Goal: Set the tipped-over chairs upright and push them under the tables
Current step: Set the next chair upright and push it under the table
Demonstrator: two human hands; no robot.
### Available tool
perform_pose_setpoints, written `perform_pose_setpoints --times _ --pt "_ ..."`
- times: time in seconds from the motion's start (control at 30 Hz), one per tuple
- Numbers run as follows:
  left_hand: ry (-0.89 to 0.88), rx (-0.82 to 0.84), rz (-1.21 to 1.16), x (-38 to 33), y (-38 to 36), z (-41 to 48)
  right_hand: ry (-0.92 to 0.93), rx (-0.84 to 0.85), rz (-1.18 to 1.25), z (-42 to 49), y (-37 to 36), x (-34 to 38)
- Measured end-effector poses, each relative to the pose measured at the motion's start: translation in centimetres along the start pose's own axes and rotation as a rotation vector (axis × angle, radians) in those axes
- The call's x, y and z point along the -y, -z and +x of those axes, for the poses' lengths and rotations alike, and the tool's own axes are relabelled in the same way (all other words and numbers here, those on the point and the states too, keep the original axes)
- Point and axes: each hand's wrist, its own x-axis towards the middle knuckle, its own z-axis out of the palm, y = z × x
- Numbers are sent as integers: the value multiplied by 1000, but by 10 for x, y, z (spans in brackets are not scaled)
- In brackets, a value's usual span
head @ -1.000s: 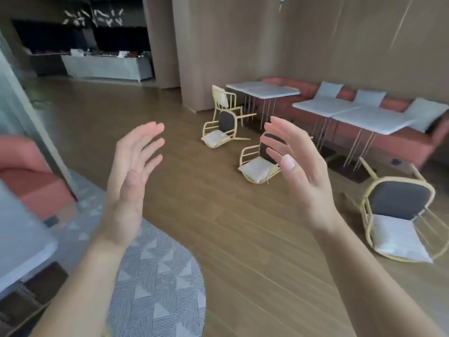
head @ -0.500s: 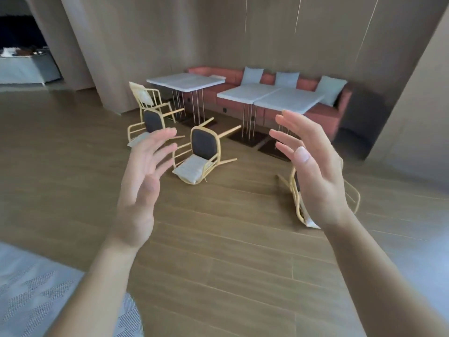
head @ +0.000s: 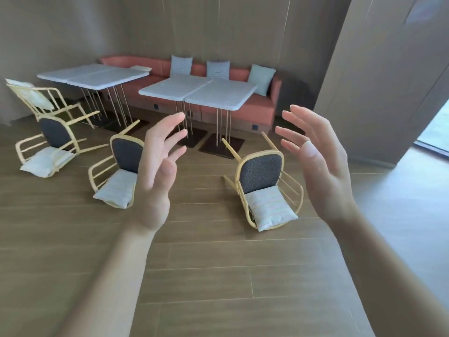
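Several pale-yellow chairs with dark backs and white seat cushions lie tipped over on the wood floor. The nearest tipped chair [head: 263, 188] lies on its back between my hands, legs toward the right pair of white tables [head: 213, 93]. A second tipped chair [head: 121, 171] lies partly behind my left hand [head: 158, 171]. A third [head: 51, 147] and a fourth chair [head: 36, 98] lie at the far left by the left pair of white tables [head: 97, 76]. My right hand [head: 318, 161] and my left hand are raised, fingers spread, holding nothing and touching no chair.
A coral bench sofa [head: 262, 110] with three cushions runs along the back wall behind the tables. A wall panel [head: 379, 81] juts out at the right, with a doorway opening beyond it. Bare wood floor stretches in front of me.
The view has swung right and closer to the tables. The chairs now look larger and more central. Both hands stay raised and spread.
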Motion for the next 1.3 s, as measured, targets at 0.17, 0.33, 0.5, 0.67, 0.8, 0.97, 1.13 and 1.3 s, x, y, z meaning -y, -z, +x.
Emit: perform_pose_setpoints --times 0.17,0.33,0.5,0.67,0.8,0.97,1.13,1.3 --pt "11 96 -72 57 -82 99 -38 -111 -30 39 79 -66" --pt "12 136 -82 118 -174 168 -75 -148 -12 77 171 -141" --pt "5 80 -70 167 -254 229 -54 -101 -14 142 261 -202" --pt "20 -12 -37 210 -295 285 -86 -16 35 213 314 -259" --pt "56 -57 -11 257 -312 324 -76 25 60 268 335 -322" --pt "81 -117 0 351 -336 385 -144 68 48 319 351 -427" --pt "132 -217 -38 464 -368 437 -259 165 11 370 372 -530" --pt "250 -250 -32 557 -395 466 -363 202 0 411 396 -632"
